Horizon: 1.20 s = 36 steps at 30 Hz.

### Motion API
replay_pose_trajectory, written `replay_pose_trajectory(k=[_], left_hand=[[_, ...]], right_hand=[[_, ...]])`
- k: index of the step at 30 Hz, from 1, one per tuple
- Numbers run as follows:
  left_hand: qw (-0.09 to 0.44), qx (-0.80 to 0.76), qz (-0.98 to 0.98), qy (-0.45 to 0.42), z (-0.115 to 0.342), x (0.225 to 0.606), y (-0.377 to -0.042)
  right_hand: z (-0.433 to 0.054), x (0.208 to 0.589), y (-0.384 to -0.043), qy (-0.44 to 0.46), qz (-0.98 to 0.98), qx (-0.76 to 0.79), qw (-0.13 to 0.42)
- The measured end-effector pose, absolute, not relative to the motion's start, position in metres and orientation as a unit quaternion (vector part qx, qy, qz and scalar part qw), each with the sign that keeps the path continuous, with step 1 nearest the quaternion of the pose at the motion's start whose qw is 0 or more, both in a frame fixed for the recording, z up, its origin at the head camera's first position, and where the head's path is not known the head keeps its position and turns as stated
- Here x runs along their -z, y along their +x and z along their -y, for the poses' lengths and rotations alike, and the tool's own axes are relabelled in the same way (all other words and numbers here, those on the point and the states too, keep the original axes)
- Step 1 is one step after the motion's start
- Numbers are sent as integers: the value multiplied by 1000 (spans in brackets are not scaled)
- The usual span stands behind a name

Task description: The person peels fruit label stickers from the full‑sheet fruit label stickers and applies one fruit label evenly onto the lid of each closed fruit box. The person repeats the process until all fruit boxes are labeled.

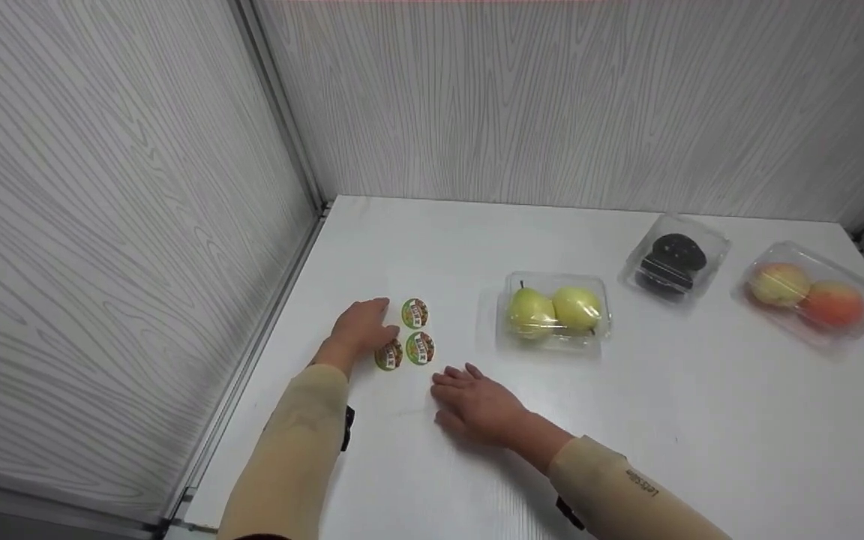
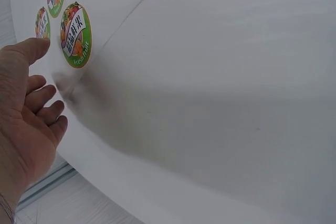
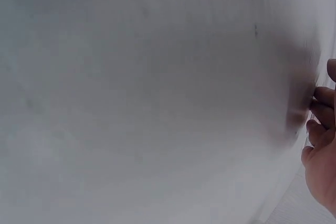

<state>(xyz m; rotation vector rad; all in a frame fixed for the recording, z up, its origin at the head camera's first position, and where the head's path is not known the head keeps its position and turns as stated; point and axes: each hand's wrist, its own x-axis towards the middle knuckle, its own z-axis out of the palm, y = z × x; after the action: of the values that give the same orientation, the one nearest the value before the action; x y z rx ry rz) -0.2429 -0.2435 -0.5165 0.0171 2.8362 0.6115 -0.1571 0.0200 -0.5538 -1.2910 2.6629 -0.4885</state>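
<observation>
Three round green fruit stickers lie on the white table: an upper sticker, a lower right sticker and a lower left sticker. My left hand is just left of them, its thumb over the edge of the lower left one. In the left wrist view the left hand has loosely bent fingers and holds nothing; a sticker reading "Fresh fruit" shows beside the thumb. Below and right of the stickers, my right hand is palm down at the tabletop, fingers relaxed, with nothing in its grasp.
A clear box of two yellow-green pears stands right of the stickers. Farther right are a clear box with dark fruit and a clear box with yellow and red fruit. Grey panels border the table at the back and left.
</observation>
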Motion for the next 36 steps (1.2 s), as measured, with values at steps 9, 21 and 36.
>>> replay_pose_trajectory(k=[9, 21, 36], left_hand=[[127, -199, -972, 21, 235, 525, -251], [135, -187, -973, 32, 225, 522, -251], [99, -192, -976, 33, 225, 522, -252]], right_hand=[[-29, 554, -158, -439, -879, 180, 52], [-35, 556, -160, -431, -883, 178, 54], [-35, 557, -161, -433, -881, 182, 50]])
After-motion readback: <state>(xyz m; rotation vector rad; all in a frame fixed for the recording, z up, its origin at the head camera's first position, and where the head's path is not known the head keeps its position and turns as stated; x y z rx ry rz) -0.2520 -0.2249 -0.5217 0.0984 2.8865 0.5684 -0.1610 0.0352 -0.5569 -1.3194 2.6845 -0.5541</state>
